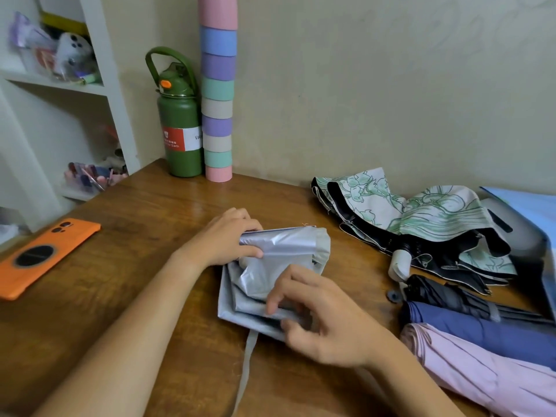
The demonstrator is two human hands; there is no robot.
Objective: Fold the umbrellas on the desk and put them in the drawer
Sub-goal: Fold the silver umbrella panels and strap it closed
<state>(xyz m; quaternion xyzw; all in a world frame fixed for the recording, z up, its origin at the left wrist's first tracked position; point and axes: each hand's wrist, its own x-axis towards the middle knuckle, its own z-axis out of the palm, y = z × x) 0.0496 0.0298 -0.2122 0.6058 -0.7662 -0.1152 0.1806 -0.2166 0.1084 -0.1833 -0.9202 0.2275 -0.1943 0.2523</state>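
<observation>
Folding is under way on one umbrella only, so the task is sitting at an early stage. Left grip is curling round the rolled upper end of the silver-grey umbrella, thumb underneath and fingers over the top, clamping the bundle in place. Right grip is pinching the loose flaps of the same canopy at its near edge, fingertips pressing the layered fabric against the surface. The umbrella is lying between the two grips, and its closing strap is trailing loose toward the viewer, just left of the right grip, not yet wrapped; I am judging the roll as unfinished.

Well to the right of the right grip, more umbrellas are waiting: a floral umbrella with a black lining is sprawling open and crumpled beyond, a black umbrella is lying below it, then a blue umbrella and a pink umbrella, these last three collapsed but looking loosely gathered rather than strapped. No drawer is showing in view, so nothing appears stowed. An orange phone is resting far to the left of the left grip.
</observation>
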